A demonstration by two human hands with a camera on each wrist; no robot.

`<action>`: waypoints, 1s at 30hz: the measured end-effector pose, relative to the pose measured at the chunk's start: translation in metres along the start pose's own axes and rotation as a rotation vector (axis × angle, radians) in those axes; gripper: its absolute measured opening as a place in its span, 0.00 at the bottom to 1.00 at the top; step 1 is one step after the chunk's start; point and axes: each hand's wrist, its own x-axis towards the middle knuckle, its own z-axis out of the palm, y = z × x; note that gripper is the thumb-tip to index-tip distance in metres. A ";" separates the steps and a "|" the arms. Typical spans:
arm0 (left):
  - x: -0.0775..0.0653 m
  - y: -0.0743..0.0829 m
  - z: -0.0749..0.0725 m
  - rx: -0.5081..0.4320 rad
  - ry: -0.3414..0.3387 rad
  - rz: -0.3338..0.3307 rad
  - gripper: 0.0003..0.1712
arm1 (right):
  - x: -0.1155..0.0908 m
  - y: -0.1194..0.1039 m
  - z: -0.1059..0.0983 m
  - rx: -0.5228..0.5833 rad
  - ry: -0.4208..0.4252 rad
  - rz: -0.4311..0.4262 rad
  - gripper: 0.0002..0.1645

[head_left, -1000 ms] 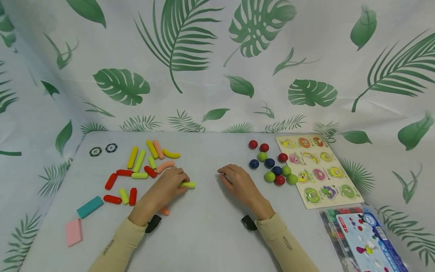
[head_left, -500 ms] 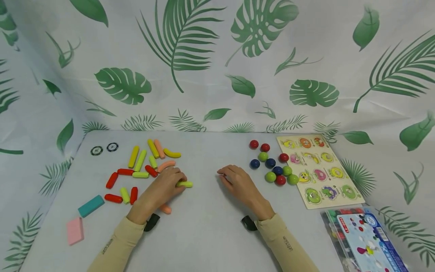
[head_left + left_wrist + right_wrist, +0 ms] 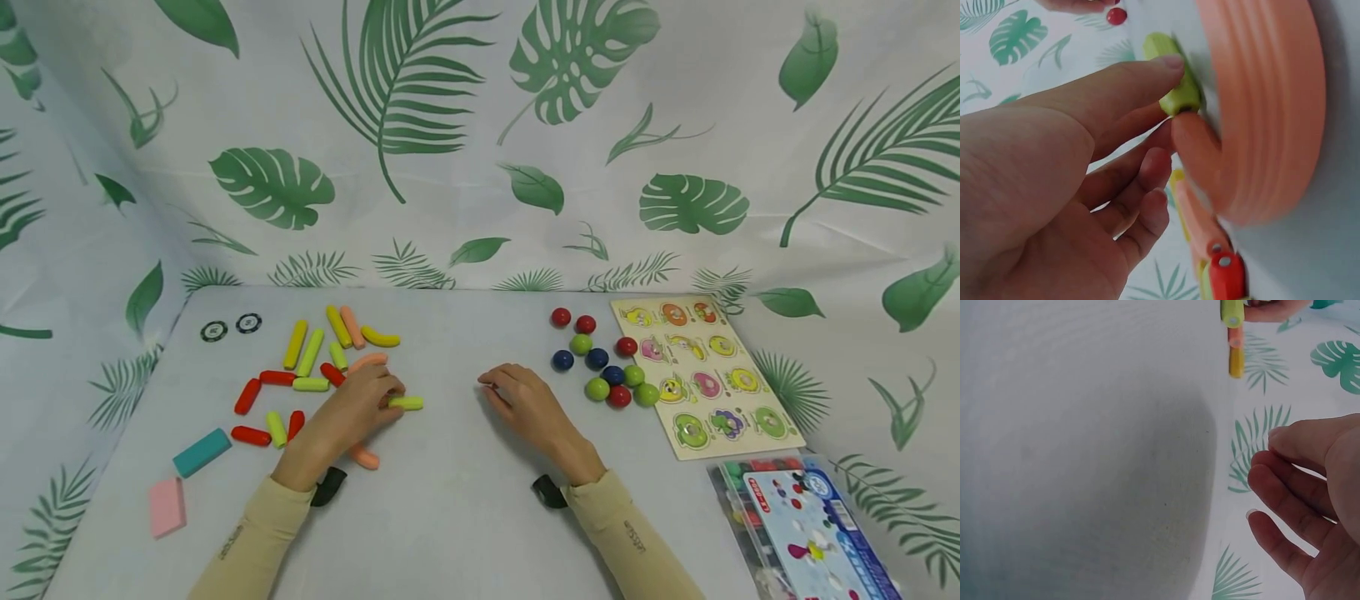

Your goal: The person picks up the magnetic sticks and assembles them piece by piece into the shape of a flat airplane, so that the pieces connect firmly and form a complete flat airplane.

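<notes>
My left hand [image 3: 351, 410] pinches a lime green toy stick [image 3: 406, 403] just above or on the tabletop, thumb on its near side. In the left wrist view the thumb of the left hand [image 3: 1066, 162] lies along this ribbed stick [image 3: 1186, 95]. Close by the green end there, a large orange curved stick [image 3: 1266, 112] fills the foreground; whether the two touch is hard to tell. Part of an orange piece [image 3: 363, 457] shows beside the left wrist. My right hand [image 3: 527, 410] rests at the table's middle, fingers loosely bent around nothing; the right wrist view shows the same hand [image 3: 1310, 494].
Red, yellow, green and orange sticks, including a red one [image 3: 251, 436], lie left. A teal block [image 3: 202, 452], pink block [image 3: 167, 507] and two black-and-white discs [image 3: 249, 323] lie farther left. Coloured balls [image 3: 597, 359], a fruit puzzle board [image 3: 705, 417] and a parts box [image 3: 810, 525] occupy the right.
The left hand has shifted slightly left with the lime green stick, and more of the orange piece beside the wrist shows. My right hand has stayed in place.
</notes>
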 end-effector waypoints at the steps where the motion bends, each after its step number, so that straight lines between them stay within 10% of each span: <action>1: -0.001 -0.001 -0.003 -0.003 -0.010 -0.017 0.16 | 0.001 -0.001 0.000 0.000 -0.001 -0.004 0.10; 11: -0.021 -0.017 -0.025 -0.143 -0.109 -0.268 0.18 | 0.011 -0.009 0.005 0.005 0.012 -0.043 0.09; 30: -0.022 -0.025 -0.014 -0.146 -0.047 -0.194 0.11 | 0.053 -0.062 0.052 -0.017 -0.235 -0.139 0.14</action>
